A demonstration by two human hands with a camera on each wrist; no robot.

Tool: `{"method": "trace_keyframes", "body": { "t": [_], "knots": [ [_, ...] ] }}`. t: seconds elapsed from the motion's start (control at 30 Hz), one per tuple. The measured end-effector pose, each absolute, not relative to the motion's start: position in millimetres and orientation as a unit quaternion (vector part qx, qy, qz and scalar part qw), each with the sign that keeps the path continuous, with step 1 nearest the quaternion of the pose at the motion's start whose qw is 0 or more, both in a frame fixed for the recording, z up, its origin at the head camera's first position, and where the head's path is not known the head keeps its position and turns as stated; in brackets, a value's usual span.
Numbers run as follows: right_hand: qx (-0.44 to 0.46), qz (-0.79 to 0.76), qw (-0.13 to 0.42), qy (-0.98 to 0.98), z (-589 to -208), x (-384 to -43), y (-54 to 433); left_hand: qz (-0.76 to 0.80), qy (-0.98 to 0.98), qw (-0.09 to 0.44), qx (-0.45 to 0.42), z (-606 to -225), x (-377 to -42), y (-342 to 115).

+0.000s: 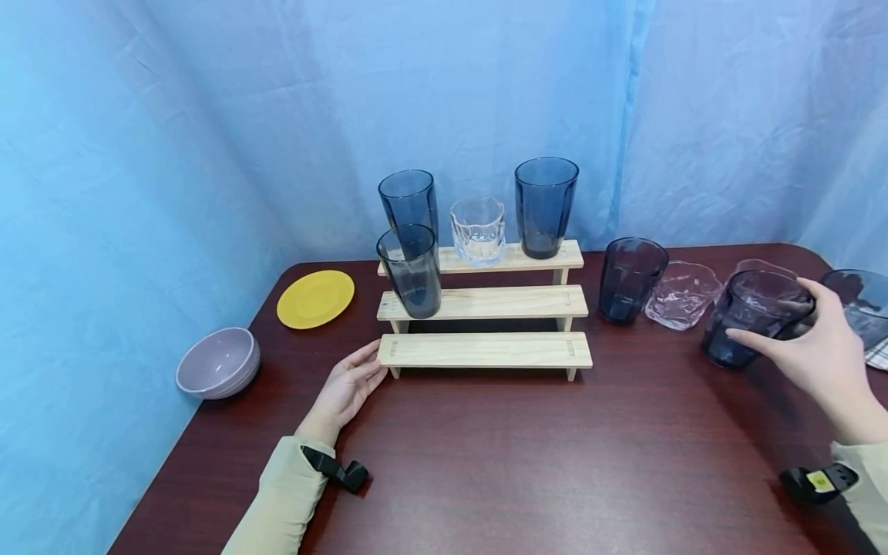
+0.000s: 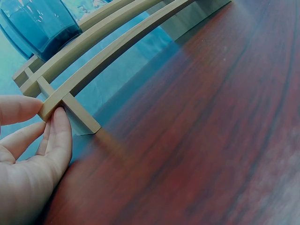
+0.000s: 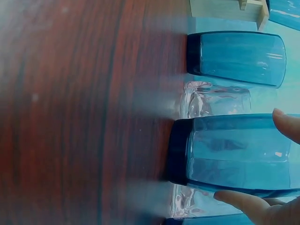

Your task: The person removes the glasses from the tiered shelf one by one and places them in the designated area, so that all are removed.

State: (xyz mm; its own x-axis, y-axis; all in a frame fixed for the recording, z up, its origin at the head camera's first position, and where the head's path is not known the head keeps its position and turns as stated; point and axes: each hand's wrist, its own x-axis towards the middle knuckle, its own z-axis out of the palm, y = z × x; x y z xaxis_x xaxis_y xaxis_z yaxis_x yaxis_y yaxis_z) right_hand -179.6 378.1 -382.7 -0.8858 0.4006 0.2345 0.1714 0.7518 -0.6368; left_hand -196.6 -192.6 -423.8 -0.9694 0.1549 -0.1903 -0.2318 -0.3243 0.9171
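Observation:
A three-step wooden rack [image 1: 486,351] stands on the table. My left hand [image 1: 354,383] pinches the left end of its lowest step; the left wrist view shows fingers [image 2: 60,136] above and below the wooden rack end [image 2: 52,104]. Over at the right, my right hand [image 1: 825,347] holds a dark blue glass tumbler [image 1: 735,331], thumb on one side and fingers on the other. In the right wrist view that tumbler [image 3: 229,154] is upright, its base at the tabletop. Two blue tumblers and a clear glass [image 1: 479,235] occupy the top step; another tumbler [image 1: 414,277] is on the middle step.
Beside the rack on the right stand another blue tumbler [image 1: 627,285] and a clear wavy glass [image 1: 683,297]. A further clear glass is partly hidden behind the held tumbler. More glassware [image 1: 863,301] sits far right. On the left are a yellow plate [image 1: 315,299] and a lavender bowl [image 1: 218,366].

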Motion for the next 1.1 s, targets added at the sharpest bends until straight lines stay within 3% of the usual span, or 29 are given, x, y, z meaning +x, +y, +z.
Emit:
{"method": "trace_keyframes", "body": {
  "t": [0.4, 0.73, 1.1],
  "knots": [
    [-0.149, 0.312, 0.192, -0.918, -433, -211, 423, 0.816, 0.565, 0.122, -0.032, -423, -198, -193],
    [-0.149, 0.31, 0.187, -0.92, -377, -180, 365, 0.815, 0.565, 0.125, -0.031, -423, -197, -193],
    [-0.138, 0.337, 0.17, -0.916, -365, -173, 356, 0.816, 0.563, 0.123, -0.041, -423, -197, -193]
  ]
}}
